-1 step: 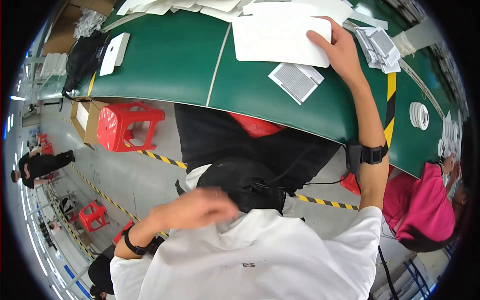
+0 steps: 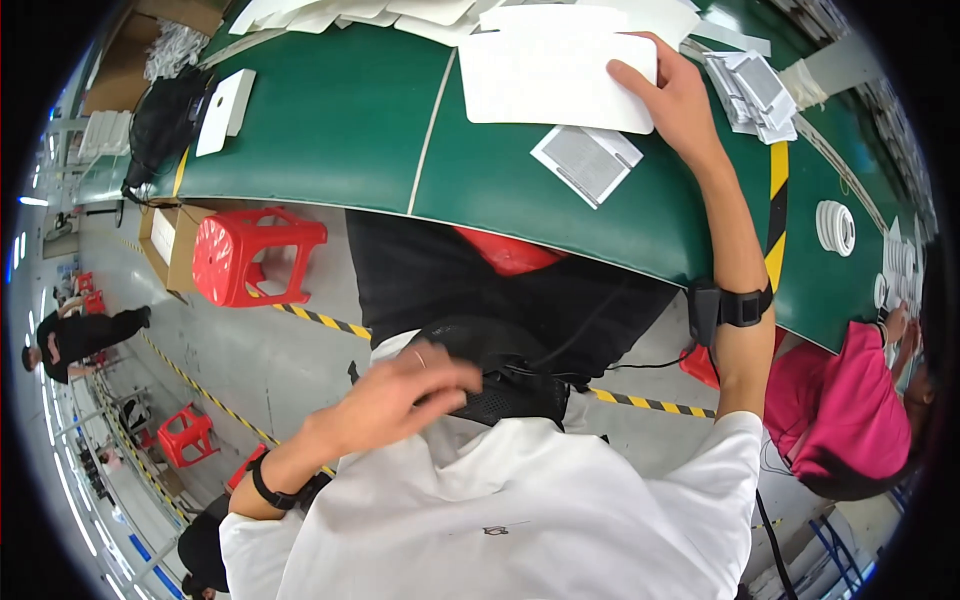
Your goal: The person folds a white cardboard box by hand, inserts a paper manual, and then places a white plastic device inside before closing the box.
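Observation:
My right hand [image 2: 668, 98] grips the right end of a blank white card [image 2: 550, 80] with rounded corners, its thumb on top. The card lies over the green-topped table, close to other white sheets. Just below it a printed grey-and-white leaflet [image 2: 588, 165] lies at a slant on the table, partly covered by the card. My left hand [image 2: 415, 390] is raised in front of my white shirt, above a black mesh item [image 2: 500, 400] at my waist. Its fingers are loosely stretched, slightly smeared by motion, and nothing shows in them.
White sheets [image 2: 400, 10] are heaped along the table's far side. Printed leaflets [image 2: 755, 95] are piled to the right, near stacked white rings [image 2: 835, 228]. A white box [image 2: 225, 112] and black bag [image 2: 170, 125] lie left. A red stool [image 2: 255, 255] stands below; a pink-sleeved co-worker [image 2: 840, 410] sits right.
My left hand has lifted a little, away from my shirt, and its fingers have straightened. My right hand keeps its hold on the white card; the whole view has shifted slightly.

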A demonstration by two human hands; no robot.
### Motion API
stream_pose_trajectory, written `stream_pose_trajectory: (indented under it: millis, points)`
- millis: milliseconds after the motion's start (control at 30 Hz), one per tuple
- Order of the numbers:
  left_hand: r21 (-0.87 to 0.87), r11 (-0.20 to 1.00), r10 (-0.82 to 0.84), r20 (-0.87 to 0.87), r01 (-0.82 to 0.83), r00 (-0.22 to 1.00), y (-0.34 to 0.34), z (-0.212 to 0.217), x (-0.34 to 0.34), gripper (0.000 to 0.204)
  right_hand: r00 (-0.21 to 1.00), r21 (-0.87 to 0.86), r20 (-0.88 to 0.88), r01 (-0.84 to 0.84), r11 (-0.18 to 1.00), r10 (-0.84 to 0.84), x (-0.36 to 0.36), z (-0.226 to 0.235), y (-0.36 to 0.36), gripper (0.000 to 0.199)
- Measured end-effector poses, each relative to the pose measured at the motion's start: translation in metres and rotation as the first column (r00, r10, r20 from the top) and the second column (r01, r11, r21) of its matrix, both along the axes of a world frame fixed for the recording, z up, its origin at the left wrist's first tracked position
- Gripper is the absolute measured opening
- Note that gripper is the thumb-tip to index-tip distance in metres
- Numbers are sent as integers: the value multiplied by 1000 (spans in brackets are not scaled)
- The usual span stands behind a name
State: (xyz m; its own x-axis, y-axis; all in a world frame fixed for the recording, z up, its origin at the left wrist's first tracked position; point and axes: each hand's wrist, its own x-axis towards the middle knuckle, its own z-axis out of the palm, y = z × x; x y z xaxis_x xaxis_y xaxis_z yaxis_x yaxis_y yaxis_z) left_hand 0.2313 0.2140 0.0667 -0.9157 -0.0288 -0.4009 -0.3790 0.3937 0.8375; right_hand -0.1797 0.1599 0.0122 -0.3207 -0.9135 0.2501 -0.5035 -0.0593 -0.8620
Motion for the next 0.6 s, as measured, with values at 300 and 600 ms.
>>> stream_pose_trajectory:
  millis: [300, 600]
  points:
    - [-235, 951, -194, 55, 201, 979, 30, 3, 13, 28, 999, 13, -20, 40, 999, -39, -9, -5, 3, 41]
    - [-216, 972, -99, -10, 95, 995, -28, 10, -2, 25, 999, -11, 41, -1, 1000, 1, -1, 7, -9, 49]
